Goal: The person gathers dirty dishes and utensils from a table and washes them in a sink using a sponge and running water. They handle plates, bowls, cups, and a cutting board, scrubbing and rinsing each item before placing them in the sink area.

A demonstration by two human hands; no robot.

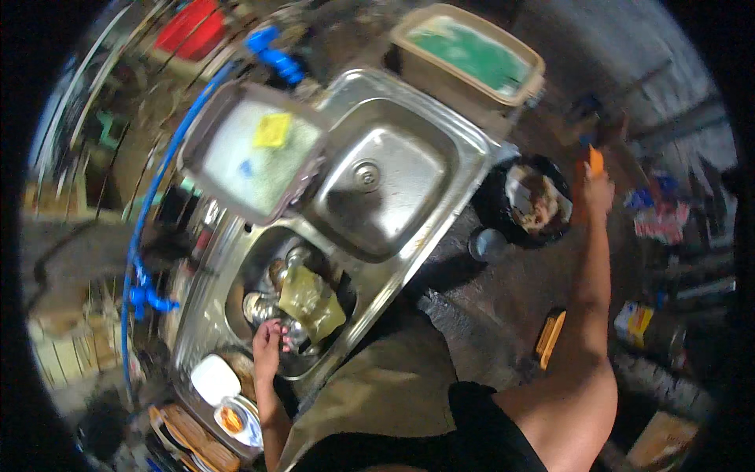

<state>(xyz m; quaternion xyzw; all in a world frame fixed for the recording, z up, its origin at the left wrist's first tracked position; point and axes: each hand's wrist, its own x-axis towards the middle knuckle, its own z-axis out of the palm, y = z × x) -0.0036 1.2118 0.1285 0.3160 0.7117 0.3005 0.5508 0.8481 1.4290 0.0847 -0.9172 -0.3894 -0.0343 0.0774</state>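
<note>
My left hand [268,342] is at the near-left edge of the smaller sink bowl [236,295], fingers bent beside shiny dishes. Blur hides whether it grips any of them. In that bowl a yellowish-green plastic container [312,301] lies on several metal or glass pieces [259,308]. Out to the right, my right hand [598,192] is closed around an orange object [594,159], whose kind is too blurred to tell. It is just right of a bin [492,200] with a black liner and food waste [537,200] inside.
A basin [194,138] of sudsy water holds a yellow sponge [272,130]. The larger steel bowl [407,177] adjoins it. Behind stands a tub [407,29] of green liquid. Plates [215,380] are stacked at lower left. Blue pipe [138,236] runs along the left. A cup [488,245] is near the bin.
</note>
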